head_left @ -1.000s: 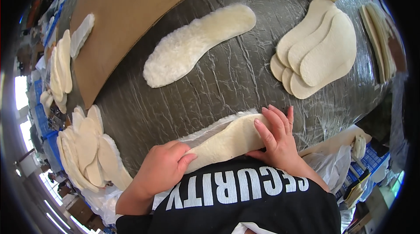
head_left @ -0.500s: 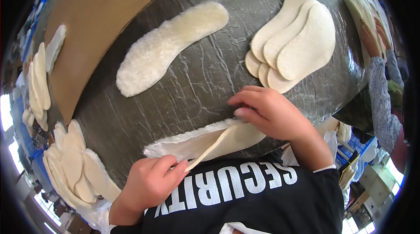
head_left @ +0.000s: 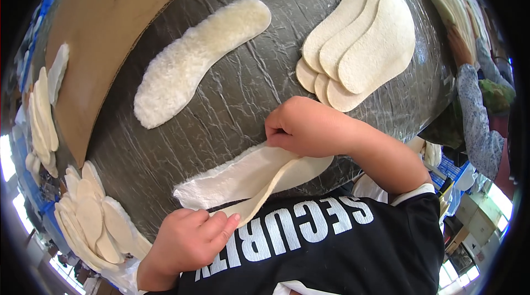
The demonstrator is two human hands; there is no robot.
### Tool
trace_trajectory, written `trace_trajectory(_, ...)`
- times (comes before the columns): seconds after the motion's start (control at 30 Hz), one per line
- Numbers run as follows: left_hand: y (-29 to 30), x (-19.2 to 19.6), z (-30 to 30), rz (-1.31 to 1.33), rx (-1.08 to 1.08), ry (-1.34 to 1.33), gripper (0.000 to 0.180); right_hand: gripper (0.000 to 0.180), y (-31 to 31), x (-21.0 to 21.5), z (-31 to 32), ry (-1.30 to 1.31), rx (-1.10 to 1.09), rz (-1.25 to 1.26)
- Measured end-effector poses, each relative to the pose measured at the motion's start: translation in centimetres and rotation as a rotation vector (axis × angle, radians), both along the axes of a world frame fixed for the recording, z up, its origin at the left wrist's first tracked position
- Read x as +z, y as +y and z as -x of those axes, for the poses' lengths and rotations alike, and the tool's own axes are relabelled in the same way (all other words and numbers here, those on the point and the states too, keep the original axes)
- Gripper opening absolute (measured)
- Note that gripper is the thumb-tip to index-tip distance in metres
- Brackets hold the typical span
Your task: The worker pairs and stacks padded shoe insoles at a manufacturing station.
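In front of my body lies an insole piece (head_left: 215, 184) with its smooth white side up and fluff along its edge. A thin cream felt insole (head_left: 265, 194) lies partly over it, its left part lifted and curled away. My left hand (head_left: 190, 240) is closed on the left end of this felt insole, thumb on top. My right hand (head_left: 309, 126) is closed at the far edge of the fluffy-edged piece, towards its right end. Its fingertips are tucked under, and they appear to pinch that edge.
A fleece insole (head_left: 201, 60) lies fluffy side up beyond my hands. Fanned felt insoles (head_left: 381, 46) sit at the far right. Brown cardboard (head_left: 110, 24) covers the far left; insole piles (head_left: 91, 215) line the left edge. Another person's arm (head_left: 477, 113) reaches in at right.
My right hand has moved left and closed at the fluffy-edged piece's far edge. My left hand has brought the lifted felt end lower and nearer my body. The whole view has shifted slightly.
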State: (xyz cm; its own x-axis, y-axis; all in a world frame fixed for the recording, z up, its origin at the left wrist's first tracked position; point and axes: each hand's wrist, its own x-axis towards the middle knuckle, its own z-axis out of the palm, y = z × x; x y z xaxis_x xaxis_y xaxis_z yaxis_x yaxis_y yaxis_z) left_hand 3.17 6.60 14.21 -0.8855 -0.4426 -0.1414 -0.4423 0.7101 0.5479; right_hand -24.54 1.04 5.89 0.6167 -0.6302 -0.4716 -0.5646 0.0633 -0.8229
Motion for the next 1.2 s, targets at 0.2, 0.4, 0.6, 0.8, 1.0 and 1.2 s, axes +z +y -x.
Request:
trace_trajectory(0.2, -0.3, -2.2, -0.6, -0.214, 0.173, 0.022, 0.023, 0.015, 0.2, -0.4, 0.1, 0.021, -0.073, 0.038)
trace_trajectory(0.4, -0.1, -4.3, -1.0, -0.328, 0.452, 0.055, 0.017, 0.016, 0.2, -0.2, 0.1, -0.025, -0.101, -0.049)
trace_trajectory(0.6, -0.8, -2.9, -0.4, -0.311, 0.416, -0.001, 0.016, 0.013, 0.6, -0.8, 0.0, -0.023, -0.123, 0.027)
trace_trajectory(0.8, -0.9, -1.5, 0.3, -0.133, 0.07, 0.115, 0.02, 0.014, 0.5, -0.7, -0.6, 0.08, -0.049, 0.133)
trace_trajectory(1.0, -0.6, -3.3, -0.2, -0.215, 0.339, 0.056, 0.015, 0.016, 0.7, -0.9, -0.2, 0.04, -0.075, 0.105)
trace_trajectory(1.2, -0.6, -4.1, -0.3, -0.312, 0.423, 0.071, 0.012, 0.016, 1.3, -0.7, 0.7, -0.12, -0.269, 0.062)
